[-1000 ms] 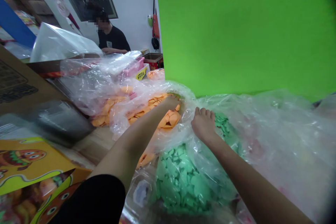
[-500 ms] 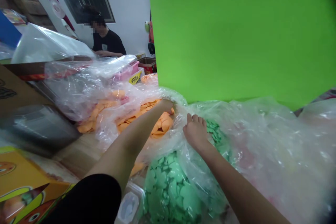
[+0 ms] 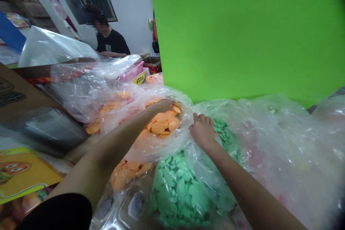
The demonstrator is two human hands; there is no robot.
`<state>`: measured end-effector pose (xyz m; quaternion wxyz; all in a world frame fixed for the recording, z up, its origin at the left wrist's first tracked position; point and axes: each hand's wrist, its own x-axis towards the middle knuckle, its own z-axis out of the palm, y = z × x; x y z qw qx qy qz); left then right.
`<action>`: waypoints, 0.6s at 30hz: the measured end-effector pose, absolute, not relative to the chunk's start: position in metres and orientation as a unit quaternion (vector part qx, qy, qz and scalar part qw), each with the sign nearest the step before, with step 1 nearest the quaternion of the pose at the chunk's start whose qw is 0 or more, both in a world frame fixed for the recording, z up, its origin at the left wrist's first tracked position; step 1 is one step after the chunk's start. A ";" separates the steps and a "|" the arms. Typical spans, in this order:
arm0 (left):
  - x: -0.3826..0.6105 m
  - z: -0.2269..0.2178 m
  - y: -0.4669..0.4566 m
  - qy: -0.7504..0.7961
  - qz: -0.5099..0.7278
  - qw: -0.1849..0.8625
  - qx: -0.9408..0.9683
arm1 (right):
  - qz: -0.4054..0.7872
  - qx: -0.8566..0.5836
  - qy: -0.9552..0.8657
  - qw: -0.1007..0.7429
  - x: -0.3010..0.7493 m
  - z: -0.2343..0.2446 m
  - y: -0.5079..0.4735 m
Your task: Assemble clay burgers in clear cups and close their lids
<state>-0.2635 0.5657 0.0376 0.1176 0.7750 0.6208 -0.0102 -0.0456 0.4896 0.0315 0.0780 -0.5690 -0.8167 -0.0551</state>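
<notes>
My left hand (image 3: 166,105) reaches into a clear plastic bag (image 3: 159,152) of flat, rounded orange pieces (image 3: 163,124). Some pieces lie right at its fingertips, which are mostly hidden, so its grip does not show. To the right, my right hand (image 3: 202,129) is closed with curled fingers on the bunched plastic between this bag and another. Under my right forearm lies that other clear bag, filled with flat green pieces (image 3: 180,190). More orange pieces (image 3: 129,174) lie below my left forearm, by a clear plastic tray (image 3: 126,208).
A bright green panel (image 3: 242,36) stands upright behind the bags. More clear plastic (image 3: 291,151) spreads over the right side. At left are a cardboard box (image 3: 24,97) and a yellow printed box (image 3: 24,172). A person in black (image 3: 113,43) sits at the back left.
My left hand has shifted slightly left and up inside the bag, and its forearm has swung left, uncovering more orange pieces and the tray. My right hand has hardly moved.
</notes>
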 end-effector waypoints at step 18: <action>-0.251 0.042 0.557 0.681 -0.017 0.082 0.728 | -0.060 -0.571 -0.814 0.091 -0.045 0.029 0.490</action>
